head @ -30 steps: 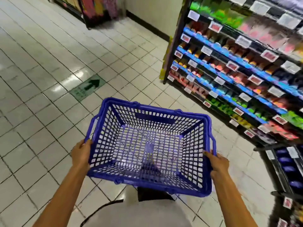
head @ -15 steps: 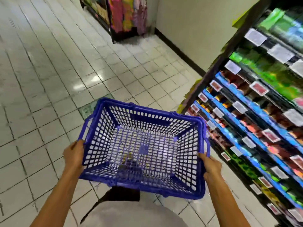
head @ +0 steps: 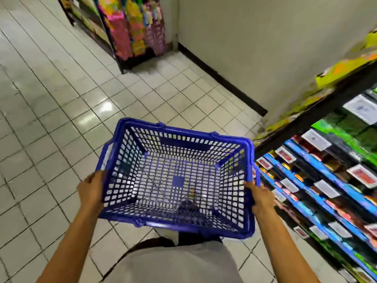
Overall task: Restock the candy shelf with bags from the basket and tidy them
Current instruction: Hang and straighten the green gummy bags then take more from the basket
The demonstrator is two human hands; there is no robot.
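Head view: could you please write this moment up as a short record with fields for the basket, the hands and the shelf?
Basket: blue plastic mesh shopping basket, held above the white tiled floor
Contents: no bags visible inside
Left hand: grips the basket's left side
Right hand: grips the basket's right side
Shelf: stocked shelving with blue edge strips and price tags, to the person's right

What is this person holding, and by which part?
A blue basket, by its two end walls: the left hand grips the left wall, the right hand the right wall, both toward the near corners.
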